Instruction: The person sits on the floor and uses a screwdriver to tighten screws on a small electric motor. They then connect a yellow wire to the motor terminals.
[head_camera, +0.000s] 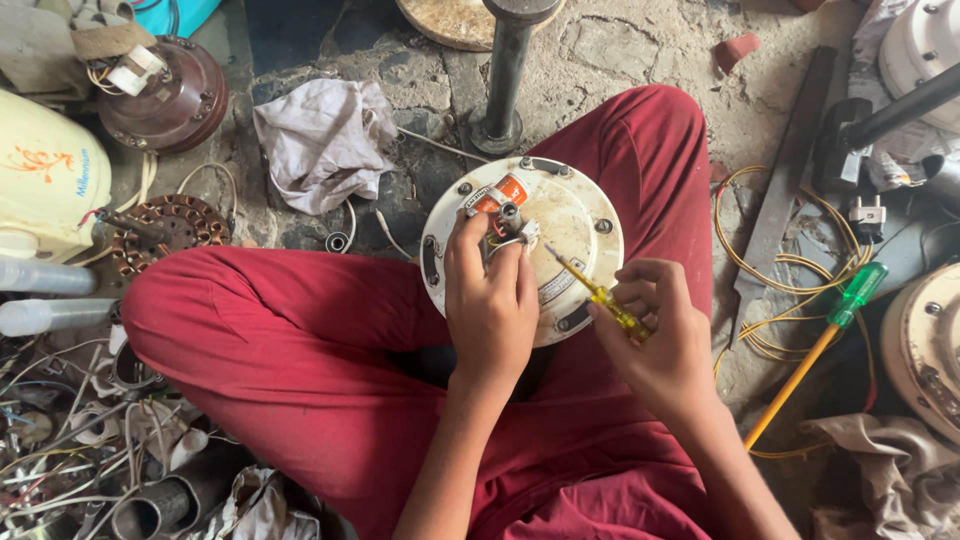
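Ceiling fan motor housing (570, 215), cream-white and round, lay flat in the lap of the seated person, resting between the crossed legs in red trousers (300, 350), shaft end (511, 215) pointing up toward my camera. Left hand (490, 305) sat on the near half of the housing, fingers curled and pinching the small terminal fitting and wires just beside the shaft. Right hand (660, 335) was closed round the yellow handle of a small tester screwdriver (590, 290). The tool's long axis ran from lower right up to upper left, its tip near the fitting under the left fingers; I could not tell whether it touched. Left hand nearer the shaft. On the floor: a grey rag (320, 140) beyond the housing, a long green-handled screwdriver (815, 345) well to the right over coiled yellow wire (745, 265).
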